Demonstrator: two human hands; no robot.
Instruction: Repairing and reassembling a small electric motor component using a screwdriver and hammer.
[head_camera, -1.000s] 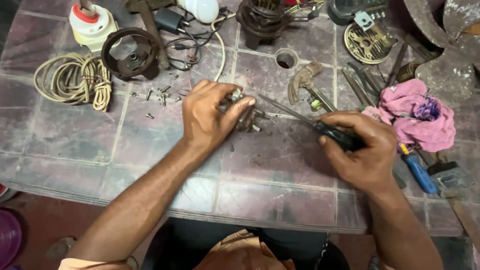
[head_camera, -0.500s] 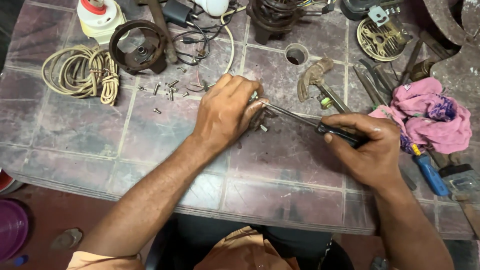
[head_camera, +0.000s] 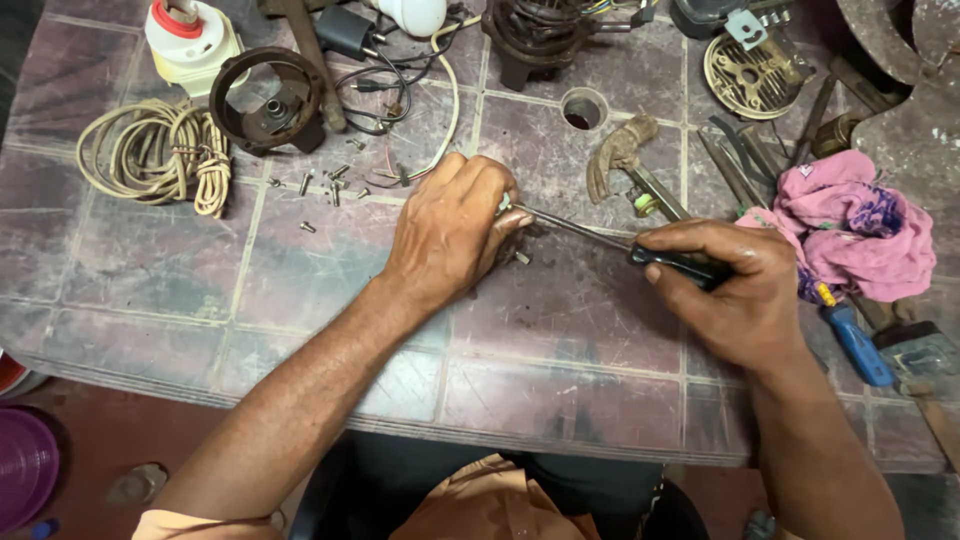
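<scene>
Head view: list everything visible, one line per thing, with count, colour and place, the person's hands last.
Tiled table: one, mauve, fills view.
Screwdriver: one, black handle, centre.
Small part: one, metal, mostly hidden under left hand.
Coiled cord: one, cream, left.
Round housing: one, rusty brown, upper left.
Loose screws: several, grey, left of centre.
Cloth: one, pink, right.
Blue-handled tool: one, right edge.
Left hand: covers the part.
Right hand: grips the screwdriver handle.

the right hand (head_camera: 735, 290) now draws the screwdriver (head_camera: 610, 240) slightly back, its shaft showing longer beside the left hand (head_camera: 450, 230).
</scene>
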